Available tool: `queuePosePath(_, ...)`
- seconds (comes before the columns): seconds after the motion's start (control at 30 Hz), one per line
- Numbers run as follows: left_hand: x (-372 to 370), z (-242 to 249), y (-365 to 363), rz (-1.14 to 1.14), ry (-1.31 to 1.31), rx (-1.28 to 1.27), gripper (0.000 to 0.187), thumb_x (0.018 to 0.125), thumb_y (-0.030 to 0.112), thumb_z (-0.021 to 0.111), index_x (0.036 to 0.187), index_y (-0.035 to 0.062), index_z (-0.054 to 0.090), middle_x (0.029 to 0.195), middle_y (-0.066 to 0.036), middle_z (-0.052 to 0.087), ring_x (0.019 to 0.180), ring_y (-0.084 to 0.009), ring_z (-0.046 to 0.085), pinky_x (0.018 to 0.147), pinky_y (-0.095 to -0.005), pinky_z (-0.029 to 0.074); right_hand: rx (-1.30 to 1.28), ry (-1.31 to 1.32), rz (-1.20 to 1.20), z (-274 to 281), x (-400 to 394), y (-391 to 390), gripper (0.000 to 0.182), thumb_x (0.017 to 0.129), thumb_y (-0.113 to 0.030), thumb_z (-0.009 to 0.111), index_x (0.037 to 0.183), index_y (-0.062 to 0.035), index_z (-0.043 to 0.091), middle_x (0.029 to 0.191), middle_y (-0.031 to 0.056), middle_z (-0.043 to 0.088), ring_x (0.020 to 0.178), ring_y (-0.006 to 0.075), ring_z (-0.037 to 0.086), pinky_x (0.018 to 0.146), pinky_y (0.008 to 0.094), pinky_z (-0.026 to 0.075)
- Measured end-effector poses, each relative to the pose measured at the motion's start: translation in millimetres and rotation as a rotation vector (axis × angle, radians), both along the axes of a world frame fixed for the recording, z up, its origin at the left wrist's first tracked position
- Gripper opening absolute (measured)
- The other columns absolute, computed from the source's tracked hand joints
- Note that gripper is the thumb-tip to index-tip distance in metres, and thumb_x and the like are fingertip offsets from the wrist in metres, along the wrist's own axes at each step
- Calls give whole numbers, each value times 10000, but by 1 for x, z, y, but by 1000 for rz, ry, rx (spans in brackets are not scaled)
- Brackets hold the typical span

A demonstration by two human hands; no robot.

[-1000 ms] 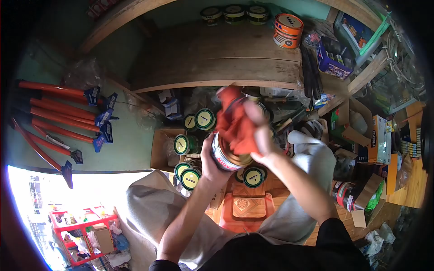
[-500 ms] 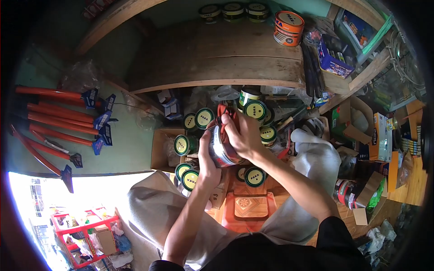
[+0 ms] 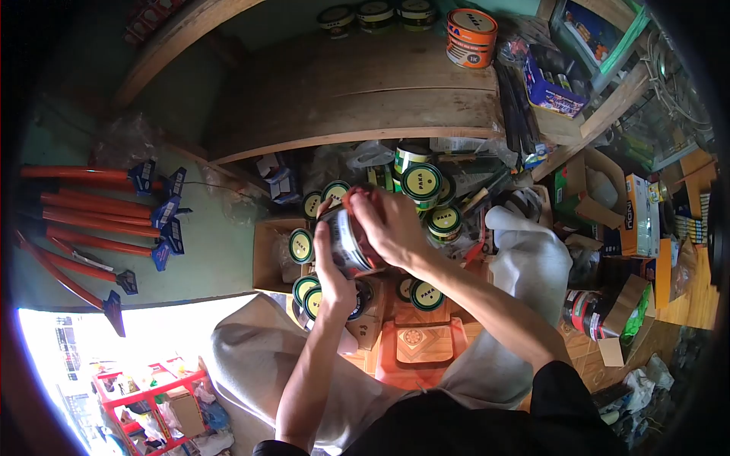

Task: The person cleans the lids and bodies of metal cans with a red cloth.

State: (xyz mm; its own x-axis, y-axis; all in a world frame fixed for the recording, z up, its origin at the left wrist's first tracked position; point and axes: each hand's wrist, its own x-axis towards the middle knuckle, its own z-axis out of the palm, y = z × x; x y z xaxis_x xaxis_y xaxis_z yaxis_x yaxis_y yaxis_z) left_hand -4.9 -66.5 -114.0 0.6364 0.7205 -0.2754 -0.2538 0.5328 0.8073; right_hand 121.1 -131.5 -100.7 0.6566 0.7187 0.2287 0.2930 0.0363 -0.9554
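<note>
My left hand (image 3: 332,266) is wrapped round the side of a paint can (image 3: 344,242), held tilted above my lap. My right hand (image 3: 391,228) is closed on a red cloth (image 3: 359,194) and presses it against the can's far right side. Motion blurs the cloth and the right fingers, and the can's label cannot be read. Beyond my hands stand green-rimmed cans with cream lids, one of them a PAKA can (image 3: 422,182). Below my right wrist is another lidded can (image 3: 426,294).
A wooden shelf (image 3: 350,114) spans the far side, bearing an orange can (image 3: 471,39) and several dark cans. Orange-handled tools (image 3: 99,205) hang at left. A red stool (image 3: 420,372) stands between my knees. Cardboard boxes (image 3: 589,190) crowd the right.
The can and both hands have shifted slightly left, and the can is turned a little. The cloth in my right hand has moved over the can's side. The whole view has shifted slightly.
</note>
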Motion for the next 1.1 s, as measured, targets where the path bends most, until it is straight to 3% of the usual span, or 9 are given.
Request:
queuePosePath(0.07, -9, -7, 7, -10, 118, 655, 547, 1015, 453, 452, 1411, 79, 506, 1352, -111, 598, 1199, -255, 599, 1047, -414, 464, 110, -122, 220, 14, -2, 4, 279, 962, -264, 578, 867, -16, 665, 660, 168, 632, 575, 340, 624, 576, 413, 498)
queuePosePath(0.13, -8, 17, 22, -91, -205, -344, 557, 988, 459, 458, 1347, 48, 569, 1294, -135, 638, 1168, -291, 619, 1033, -446, 479, 178, -320, 363, 18, -4, 1, 261, 927, -270, 590, 827, -40, 660, 693, 188, 645, 627, 358, 651, 619, 430, 520)
queuePosePath(0.3, -13, 33, 36, -136, -141, -205, 634, 974, 472, 454, 1450, 54, 467, 1316, -177, 615, 1204, -323, 597, 1065, -462, 456, -125, -536, 336, -8, -3, -27, 238, 881, -267, 641, 908, -32, 659, 721, 163, 679, 670, 326, 694, 605, 421, 570)
queuePosePath(0.43, -13, 31, 16, -148, -36, -116, 606, 993, 442, 455, 1485, 88, 443, 1362, -146, 590, 1253, -293, 575, 1080, -440, 448, -196, -607, -61, -22, 7, -20, 249, 886, -207, 645, 988, 18, 613, 741, 202, 664, 640, 349, 673, 571, 412, 551)
queuePosePath(0.53, -6, 27, 3, -117, 4, -64, 603, 998, 449, 486, 1494, 106, 456, 1387, -113, 584, 1256, -246, 579, 1077, -405, 453, -167, -396, -130, -16, -3, -14, 224, 924, -206, 621, 958, 15, 615, 717, 193, 655, 618, 340, 661, 563, 401, 534)
queuePosePath(0.63, 0, 5, 6, 74, 40, -187, 487, 985, 460, 510, 1300, 109, 630, 1215, -70, 689, 1104, -229, 660, 984, -387, 514, -81, -198, 124, 3, -4, -8, 219, 958, -208, 596, 924, 7, 620, 687, 171, 643, 587, 336, 639, 554, 405, 514)
queuePosePath(0.7, -3, 0, 18, 44, -17, -279, 474, 978, 466, 499, 1233, 100, 658, 1169, -68, 703, 1037, -232, 675, 939, -392, 529, 59, -350, 258, 6, -6, -4, 240, 973, -238, 576, 901, -14, 621, 668, 148, 621, 574, 347, 621, 576, 430, 504)
queuePosePath(0.87, -10, 19, 22, 50, -57, -298, 564, 953, 499, 451, 1267, 67, 633, 1263, -132, 651, 1182, -299, 604, 1028, -468, 474, -232, -481, 510, 4, 3, -17, 271, 935, -275, 599, 834, -30, 655, 661, 194, 655, 567, 336, 662, 573, 445, 552)
queuePosePath(1.1, -5, 13, 9, -29, 5, -181, 516, 990, 445, 503, 1374, 106, 569, 1293, -90, 641, 1204, -252, 609, 1034, -430, 481, -339, -655, 98, -29, 23, -15, 247, 911, -243, 610, 954, -3, 657, 747, 199, 691, 660, 355, 693, 601, 442, 574)
